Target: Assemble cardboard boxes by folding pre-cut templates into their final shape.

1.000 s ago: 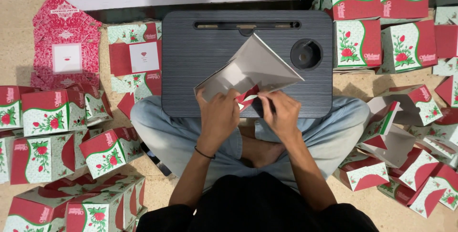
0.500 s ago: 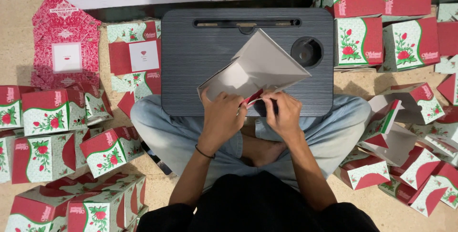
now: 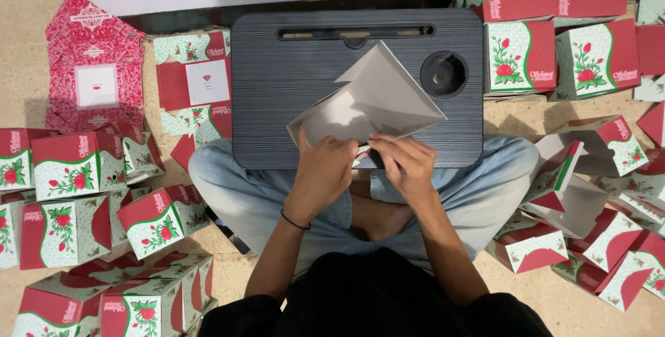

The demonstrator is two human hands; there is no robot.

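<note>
Folded red/green/white rose-print cartons piled left [image 3: 66, 171], right [image 3: 596, 60] and lower right; exact count unclear. Two flat unfolded blanks [image 3: 93, 67] upper left. One grey carton blank [image 3: 370, 105], inside face up, sits on the dark lap desk [image 3: 277, 87]. Left hand [image 3: 325, 171] and right hand [image 3: 405, 164] both pinch its near edge, fingers curled tight.

bare lap desk [image 3: 277, 94] left of the cardboard sheet [image 3: 374, 105]; folded boxes [image 3: 69, 171] crowd both sides.

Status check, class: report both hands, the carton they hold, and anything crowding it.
Left hand and right hand both grip the grey carton blank, half-folded over the lap desk. Finished boxes piled either side, none touching.
</note>
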